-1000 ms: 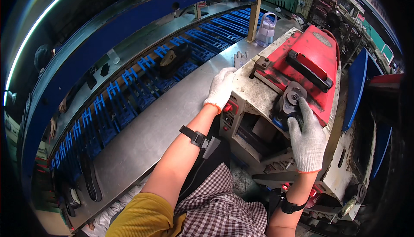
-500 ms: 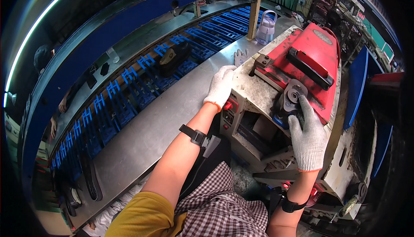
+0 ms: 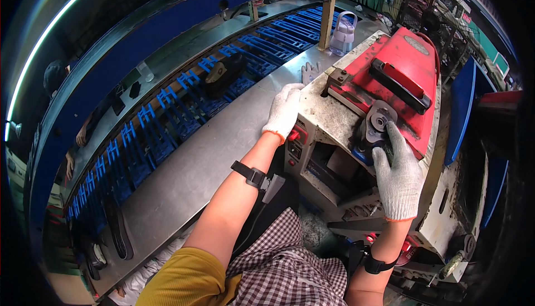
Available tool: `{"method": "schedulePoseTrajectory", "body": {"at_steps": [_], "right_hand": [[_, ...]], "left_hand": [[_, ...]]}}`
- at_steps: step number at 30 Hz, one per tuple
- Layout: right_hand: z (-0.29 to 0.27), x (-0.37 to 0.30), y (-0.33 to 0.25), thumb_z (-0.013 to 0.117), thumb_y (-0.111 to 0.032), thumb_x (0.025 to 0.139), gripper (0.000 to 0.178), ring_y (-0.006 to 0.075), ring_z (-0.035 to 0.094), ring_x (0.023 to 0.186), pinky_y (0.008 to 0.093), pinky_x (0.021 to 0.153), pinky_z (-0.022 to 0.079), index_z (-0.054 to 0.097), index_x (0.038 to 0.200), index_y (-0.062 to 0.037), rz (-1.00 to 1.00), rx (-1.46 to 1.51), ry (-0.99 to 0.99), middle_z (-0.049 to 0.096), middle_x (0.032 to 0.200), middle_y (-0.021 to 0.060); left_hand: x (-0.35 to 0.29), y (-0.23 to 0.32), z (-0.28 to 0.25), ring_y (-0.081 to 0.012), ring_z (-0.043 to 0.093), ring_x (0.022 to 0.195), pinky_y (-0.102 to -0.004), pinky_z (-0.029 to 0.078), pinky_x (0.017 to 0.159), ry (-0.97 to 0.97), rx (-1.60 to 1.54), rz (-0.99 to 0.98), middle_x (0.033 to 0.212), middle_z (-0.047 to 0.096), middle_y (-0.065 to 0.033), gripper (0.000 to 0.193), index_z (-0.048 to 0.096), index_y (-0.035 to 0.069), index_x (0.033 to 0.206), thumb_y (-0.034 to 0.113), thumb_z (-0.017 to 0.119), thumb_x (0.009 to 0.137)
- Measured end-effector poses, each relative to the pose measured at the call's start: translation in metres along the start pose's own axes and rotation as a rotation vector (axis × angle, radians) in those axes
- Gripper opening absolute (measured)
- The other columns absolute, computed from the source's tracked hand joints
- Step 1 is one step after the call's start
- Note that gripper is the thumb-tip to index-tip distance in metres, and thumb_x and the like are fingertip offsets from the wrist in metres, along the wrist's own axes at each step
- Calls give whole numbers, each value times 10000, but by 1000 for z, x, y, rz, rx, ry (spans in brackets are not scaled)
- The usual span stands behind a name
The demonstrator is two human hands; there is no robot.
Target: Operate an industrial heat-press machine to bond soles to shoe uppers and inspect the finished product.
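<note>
My left hand (image 3: 285,110), in a white knit glove with an orange cuff, rests against the left edge of a worn white machine (image 3: 323,107) with a red cover (image 3: 405,55). Its fingers lie along that edge, beside a red switch (image 3: 299,134). At the front of the cover, my right hand (image 3: 399,180), gloved the same way, is closed on a dark grey rounded piece (image 3: 375,123) with a ringed disc on it. Its index finger lies along the piece and the thumb is below. The other fingers are partly hidden.
A black handle (image 3: 400,87) stands up from the red cover. Behind the machine are a clear bottle (image 3: 343,34) and a loose glove (image 3: 311,73). On the left, a metal table (image 3: 184,161) borders a conveyor with blue bars (image 3: 150,122). Shoe soles (image 3: 118,229) lie near its end.
Both hands stay in place, the left at the machine's edge and the right on the dark grey piece. Only a very slight shift of the view shows.
</note>
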State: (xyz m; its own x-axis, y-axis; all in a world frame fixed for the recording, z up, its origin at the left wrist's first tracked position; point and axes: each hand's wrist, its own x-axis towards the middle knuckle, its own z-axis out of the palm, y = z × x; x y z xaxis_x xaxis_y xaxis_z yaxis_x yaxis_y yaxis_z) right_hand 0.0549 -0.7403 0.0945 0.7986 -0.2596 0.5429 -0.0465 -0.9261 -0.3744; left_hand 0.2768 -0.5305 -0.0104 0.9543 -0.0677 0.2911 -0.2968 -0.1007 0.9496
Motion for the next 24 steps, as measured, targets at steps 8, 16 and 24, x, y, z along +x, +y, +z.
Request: {"method": "schedulePoseTrajectory", "body": {"at_steps": [8,16,24], "right_hand": [[-1,1,-1,769,-259,898,556,344,747,972,439,855,590,644,1437,-200,8,-26,-7,750,1118,149],[-2,1,-1,766,-264,897,562,354,746,969,443,851,592,640,1441,-204,8,-40,-9,749,1121,153],[-1,0,-1,764,-273,902,559,359,746,975,449,854,592,638,1443,-207,19,-19,-13,745,1150,157]], "left_hand": [[-2,6,0,-195,656,1142,-317,478,1027,-1,-14,-34,1223,728,-114,357,708,0,1253,172,476,1043],[-3,7,-1,-202,654,1153,-324,475,1036,-4,-18,-32,1230,727,-119,368,709,-1,1254,185,463,1052],[-1,1,-1,-214,655,1166,-336,474,1046,-5,18,4,1240,727,-129,374,713,1,1250,190,465,1043]]}}
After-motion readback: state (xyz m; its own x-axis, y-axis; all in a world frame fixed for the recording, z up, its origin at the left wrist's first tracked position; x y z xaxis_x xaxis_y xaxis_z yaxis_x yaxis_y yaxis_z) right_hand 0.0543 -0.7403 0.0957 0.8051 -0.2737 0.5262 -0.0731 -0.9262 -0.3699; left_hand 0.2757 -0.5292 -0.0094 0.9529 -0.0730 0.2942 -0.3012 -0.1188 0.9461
